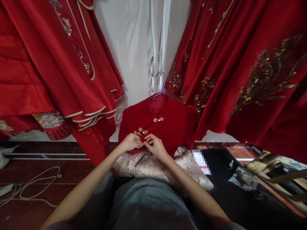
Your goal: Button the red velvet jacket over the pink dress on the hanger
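Observation:
A dark red, short-sleeved velvet top (174,119) hangs from a purple hanger (162,90), its lower part over my lap. My left hand (130,141) is closed in a pinch at its front, just below a group of gold, flower-shaped clasps (140,131). Facing it, my right hand (156,147) also pinches, thumb to forefinger. The fingertips of both hands nearly meet around a small pale, beaded bit that is too small to name. Another flower clasp (158,119) sits fastened below the collar. Shiny pale brocade cloth (148,167) lies beneath the top.
Red garments with cream piping (72,64) hang on the left, and sequined red ones (261,80) on the right. White metal rails (153,38) stand behind. A white cable (35,179) coils on the tiled floor. A small plastic bag (243,179) rests on a dark surface at right.

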### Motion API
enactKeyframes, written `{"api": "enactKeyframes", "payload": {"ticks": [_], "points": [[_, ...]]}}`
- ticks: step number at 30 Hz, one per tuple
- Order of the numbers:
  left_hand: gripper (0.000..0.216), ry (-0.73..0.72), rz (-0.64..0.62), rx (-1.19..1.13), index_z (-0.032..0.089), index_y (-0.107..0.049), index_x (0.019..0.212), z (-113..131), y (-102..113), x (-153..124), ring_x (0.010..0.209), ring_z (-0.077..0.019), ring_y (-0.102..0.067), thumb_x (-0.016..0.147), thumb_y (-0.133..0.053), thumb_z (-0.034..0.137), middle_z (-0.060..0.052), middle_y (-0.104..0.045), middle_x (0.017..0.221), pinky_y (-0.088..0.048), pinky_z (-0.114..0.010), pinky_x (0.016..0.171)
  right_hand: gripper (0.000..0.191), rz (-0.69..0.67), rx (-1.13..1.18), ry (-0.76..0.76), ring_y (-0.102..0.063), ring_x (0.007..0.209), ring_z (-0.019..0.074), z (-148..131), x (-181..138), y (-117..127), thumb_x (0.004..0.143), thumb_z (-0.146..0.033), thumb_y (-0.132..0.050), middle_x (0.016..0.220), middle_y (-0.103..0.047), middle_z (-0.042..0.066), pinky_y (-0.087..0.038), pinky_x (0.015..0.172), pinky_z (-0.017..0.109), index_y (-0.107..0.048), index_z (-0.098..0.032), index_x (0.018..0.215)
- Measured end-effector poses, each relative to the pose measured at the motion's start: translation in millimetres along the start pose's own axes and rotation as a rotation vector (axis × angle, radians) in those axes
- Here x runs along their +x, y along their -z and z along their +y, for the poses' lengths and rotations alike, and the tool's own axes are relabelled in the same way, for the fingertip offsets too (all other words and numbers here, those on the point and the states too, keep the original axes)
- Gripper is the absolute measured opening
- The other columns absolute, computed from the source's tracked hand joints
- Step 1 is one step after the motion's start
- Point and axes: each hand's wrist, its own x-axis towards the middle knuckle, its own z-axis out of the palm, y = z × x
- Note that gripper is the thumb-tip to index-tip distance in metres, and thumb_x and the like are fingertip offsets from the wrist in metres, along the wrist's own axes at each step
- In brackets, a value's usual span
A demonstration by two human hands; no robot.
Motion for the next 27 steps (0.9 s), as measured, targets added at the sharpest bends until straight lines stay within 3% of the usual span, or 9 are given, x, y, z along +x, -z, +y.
{"api": "enactKeyframes", "payload": {"ticks": [9,18,27], "points": [[0.011,-0.070,0.157,0.487,0.018,-0.068,0.063,18.8,-1.2,-12.5,0.066,-0.0166,-0.065,0.071,-0.066,0.026,-0.003,-0.071,0.065,-0.038,-0.022,0.057,0.015,0.034,-0.030,0.039,-0.061,0.074,0.0120,2.5,-5.4,-9.2,0.082,-0.021,-0.058,0.095,-0.062,0.004,-0.051,0.068,0.023,-0.056,-0.020,0.097],[0.013,-0.079,0.134,0.584,0.020,-0.073,0.069,27.4,1.5,-17.7,0.064,-0.0134,-0.061,0.075,-0.063,0.022,0.000,-0.070,0.066,-0.033,-0.022,0.056,0.014,0.046,-0.041,0.086,-0.060,0.075,0.0132,3.9,-7.1,-11.8,0.083,-0.020,-0.054,0.096,-0.060,0.004,-0.052,0.066,0.025,-0.055,-0.021,0.098],[0.013,-0.122,0.107,0.540,0.017,-0.068,0.070,15.6,0.1,-12.3,0.065,-0.0141,-0.062,0.077,-0.064,0.028,0.000,-0.069,0.067,-0.038,-0.022,0.058,0.014,0.059,-0.101,0.068,-0.061,0.077,0.0145,0.4,-9.4,-12.5,0.085,-0.018,-0.048,0.098,-0.060,0.006,-0.052,0.071,0.027,-0.053,-0.020,0.099]]}}
